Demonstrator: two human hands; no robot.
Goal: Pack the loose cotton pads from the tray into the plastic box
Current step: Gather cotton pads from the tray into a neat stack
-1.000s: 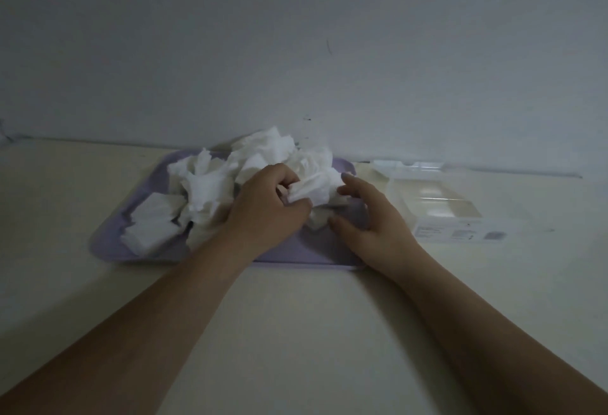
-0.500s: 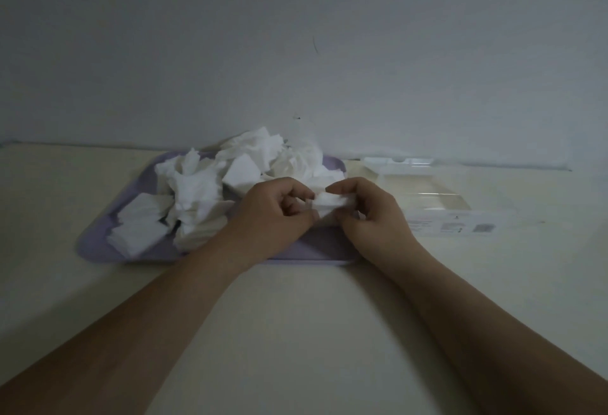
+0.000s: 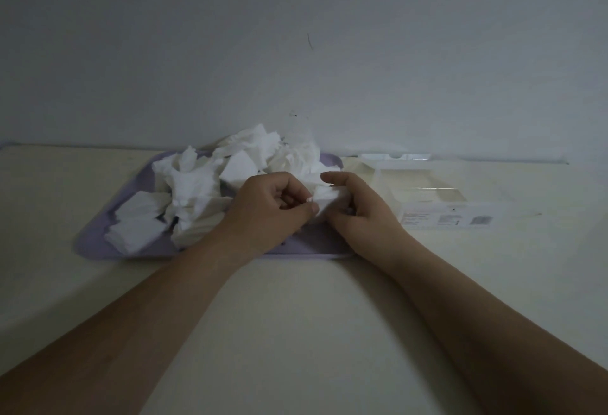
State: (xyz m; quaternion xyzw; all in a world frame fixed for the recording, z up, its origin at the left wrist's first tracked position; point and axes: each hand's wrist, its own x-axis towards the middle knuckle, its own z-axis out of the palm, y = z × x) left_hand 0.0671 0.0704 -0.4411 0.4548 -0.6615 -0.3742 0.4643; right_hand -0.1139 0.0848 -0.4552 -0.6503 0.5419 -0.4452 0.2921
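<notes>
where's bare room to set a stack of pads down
Bare table lies in front of the tray and left of it. A narrow bare strip runs along the tray's near edge. Crowded: the cotton pads pile over its left and back, and the left hand and right hand grip pads at its right.

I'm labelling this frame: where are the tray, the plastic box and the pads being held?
tray (image 3: 316,243), head view, bare floor near front rim.
plastic box (image 3: 447,219), head view, labelled front wall.
held pads (image 3: 326,199), head view, exposed white face.
</notes>
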